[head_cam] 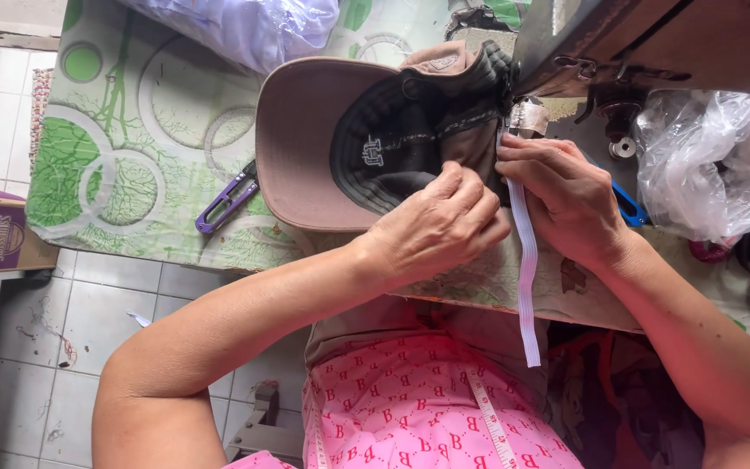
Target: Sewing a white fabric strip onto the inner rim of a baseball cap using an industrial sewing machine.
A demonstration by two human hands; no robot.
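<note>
The surface [132, 130], covered in a green-and-white patterned cloth, ends at a near edge running just under the wrists, with tiled floor [71, 330] open below on the left. Bare cloth lies free to the left of the work; the right side is crowded.

A tan baseball cap [305, 130] lies upside down in the middle, brim toward the left, its dark lining facing up. The left hand [440, 221] is clenched on the cap's inner sweatband at the near rim, fingers pinched. The right hand [566, 195] presses its fingers flat on a white elastic strip [527, 269] where it meets the cap's back edge; the strip hangs down over the surface edge.

Directly beyond the right hand sits the sewing machine [644, 43], its presser foot [527, 117] touching the cap. Purple thread snips [227, 200] lie just left of the brim. A crumpled clear plastic bag [713, 165] sits to the right, another pale bag [253, 26] at the far edge.
</note>
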